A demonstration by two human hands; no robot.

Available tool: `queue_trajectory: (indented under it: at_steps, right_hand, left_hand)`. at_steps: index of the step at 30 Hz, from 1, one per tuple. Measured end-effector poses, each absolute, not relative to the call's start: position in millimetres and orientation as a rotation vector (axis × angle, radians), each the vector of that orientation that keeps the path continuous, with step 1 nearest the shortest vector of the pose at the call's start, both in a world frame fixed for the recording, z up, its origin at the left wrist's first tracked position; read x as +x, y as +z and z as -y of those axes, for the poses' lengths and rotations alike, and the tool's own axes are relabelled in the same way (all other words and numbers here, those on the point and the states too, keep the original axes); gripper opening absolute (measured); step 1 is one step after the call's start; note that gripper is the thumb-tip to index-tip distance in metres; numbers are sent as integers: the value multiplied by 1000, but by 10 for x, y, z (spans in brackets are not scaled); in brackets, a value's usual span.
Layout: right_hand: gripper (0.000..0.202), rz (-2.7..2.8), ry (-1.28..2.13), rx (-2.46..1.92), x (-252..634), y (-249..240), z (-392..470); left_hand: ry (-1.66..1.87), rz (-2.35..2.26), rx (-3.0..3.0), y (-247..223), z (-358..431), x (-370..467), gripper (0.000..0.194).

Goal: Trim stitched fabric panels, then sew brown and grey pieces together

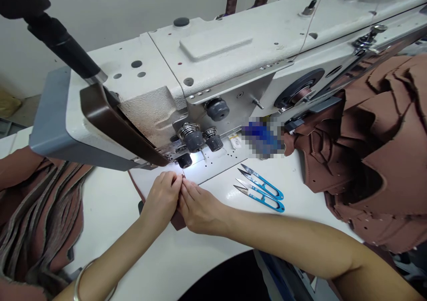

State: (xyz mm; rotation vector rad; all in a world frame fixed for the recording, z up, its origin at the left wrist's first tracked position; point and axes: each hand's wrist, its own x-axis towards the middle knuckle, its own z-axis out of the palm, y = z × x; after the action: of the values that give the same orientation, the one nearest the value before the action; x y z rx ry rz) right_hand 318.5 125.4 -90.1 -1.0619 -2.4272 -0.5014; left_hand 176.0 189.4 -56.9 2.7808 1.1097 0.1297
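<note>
Close under the head of a white sewing machine (233, 47), both hands hold a brown leather piece (178, 220) on the white table. My left hand (162, 196) is closed, its fingertips pinching the piece's upper edge near the lit needle area. Right beside it, my right hand (202, 207) presses its fingers together on the same piece, thumb side against my left hand. Most of the piece is hidden beneath the hands; a corner shows below them. Another brown strip (136, 186) shows left of my left hand.
Two blue thread snips (263, 194) lie right of my hands. Stacked brown leather pieces (373, 145) fill the right side, and more (43, 216) lie at the left. A white table (140, 265) extends below. A dark lever (63, 47) rises at upper left.
</note>
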Motion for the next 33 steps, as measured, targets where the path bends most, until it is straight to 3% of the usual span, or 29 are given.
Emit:
queue_trajectory:
  at_steps: [33]
  right_hand:
    - [39, 2509, -354, -1163, 3162, -981, -1480]
  left_hand:
    - [157, -1313, 2809, -690, -2086, 1753, 34]
